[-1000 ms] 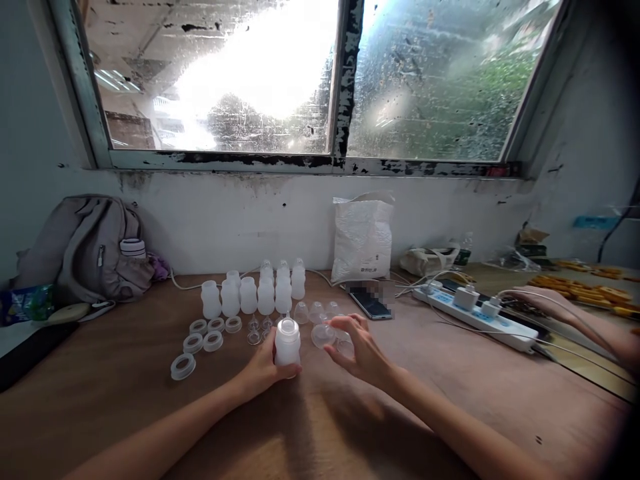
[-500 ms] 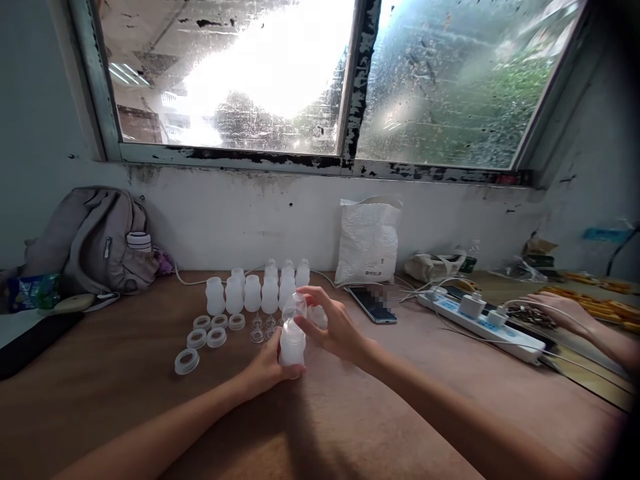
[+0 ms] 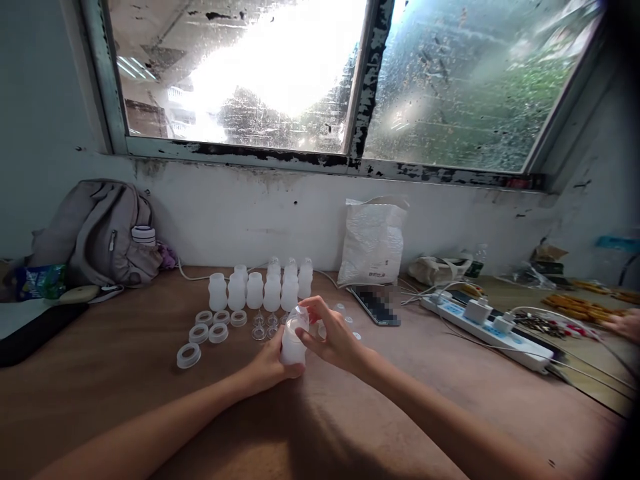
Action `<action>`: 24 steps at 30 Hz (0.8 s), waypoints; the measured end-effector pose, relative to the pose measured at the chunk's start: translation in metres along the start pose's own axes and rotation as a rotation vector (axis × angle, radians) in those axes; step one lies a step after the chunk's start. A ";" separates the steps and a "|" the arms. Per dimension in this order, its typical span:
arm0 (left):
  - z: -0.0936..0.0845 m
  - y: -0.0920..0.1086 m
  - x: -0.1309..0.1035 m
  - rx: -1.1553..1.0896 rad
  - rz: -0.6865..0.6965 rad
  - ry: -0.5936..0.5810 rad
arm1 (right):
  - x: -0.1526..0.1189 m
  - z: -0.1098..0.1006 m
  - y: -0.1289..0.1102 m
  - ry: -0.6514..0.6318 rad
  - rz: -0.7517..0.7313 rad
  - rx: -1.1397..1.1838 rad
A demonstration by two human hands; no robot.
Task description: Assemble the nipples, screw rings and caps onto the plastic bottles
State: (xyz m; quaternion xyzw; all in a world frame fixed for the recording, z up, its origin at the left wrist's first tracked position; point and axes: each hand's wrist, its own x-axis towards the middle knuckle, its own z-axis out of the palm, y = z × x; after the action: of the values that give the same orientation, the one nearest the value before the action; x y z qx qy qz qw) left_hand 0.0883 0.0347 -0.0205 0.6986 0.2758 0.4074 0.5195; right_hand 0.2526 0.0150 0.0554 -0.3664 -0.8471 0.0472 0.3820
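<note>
My left hand [image 3: 270, 363] is wrapped round the body of a frosted white baby bottle [image 3: 293, 350], held just above the table and leaning slightly. At its top, my right hand [image 3: 327, 333] grips a clear dome cap [image 3: 299, 313] between thumb and fingers. The cap's lower edge is at the bottle's neck; whether it is seated I cannot tell. Behind my hands stand several frosted bottles [image 3: 255, 291] in rows, the back ones with clear tops. White screw rings [image 3: 189, 356] lie left of my hands, and clear nipples [image 3: 259, 327] are close behind the left one.
Small white discs [image 3: 349, 320] lie beyond my right hand. Further back are a phone [image 3: 375, 305], a white plastic mailer [image 3: 374, 243] and a power strip [image 3: 487, 330] with cables. A backpack [image 3: 100, 233] leans at the left wall. Another person's hand [image 3: 625, 325] shows at the right edge.
The clear cap has moved down onto the bottle's top and the bottle leans more. The other person's hand has drawn back to the right. The view has shifted slightly.
</note>
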 end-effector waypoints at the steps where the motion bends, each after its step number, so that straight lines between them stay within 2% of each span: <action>1: 0.000 -0.001 0.000 0.011 0.009 -0.004 | 0.001 -0.002 0.000 -0.010 0.004 0.015; 5: -0.001 -0.001 0.001 0.051 0.043 0.001 | 0.018 -0.013 -0.006 -0.117 0.026 0.119; 9: -0.002 -0.001 0.000 0.094 0.005 0.016 | 0.055 -0.014 -0.017 -0.265 0.085 0.219; 13: -0.003 -0.003 0.000 0.092 -0.026 0.028 | 0.084 -0.008 -0.025 -0.542 0.112 0.263; 15: -0.003 -0.003 0.001 0.072 -0.034 0.033 | 0.087 -0.011 -0.025 -0.622 0.112 0.257; 21: -0.002 0.002 0.001 0.018 -0.066 0.022 | 0.067 -0.038 -0.012 -0.646 0.110 0.268; 24: 0.000 0.004 0.001 -0.027 -0.068 0.032 | 0.061 -0.041 -0.006 -0.638 0.111 0.295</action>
State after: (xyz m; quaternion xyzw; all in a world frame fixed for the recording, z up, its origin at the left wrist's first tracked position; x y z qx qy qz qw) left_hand 0.0884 0.0346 -0.0162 0.6751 0.3020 0.4045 0.5379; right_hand 0.2500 0.0424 0.1239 -0.3197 -0.8865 0.3020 0.1440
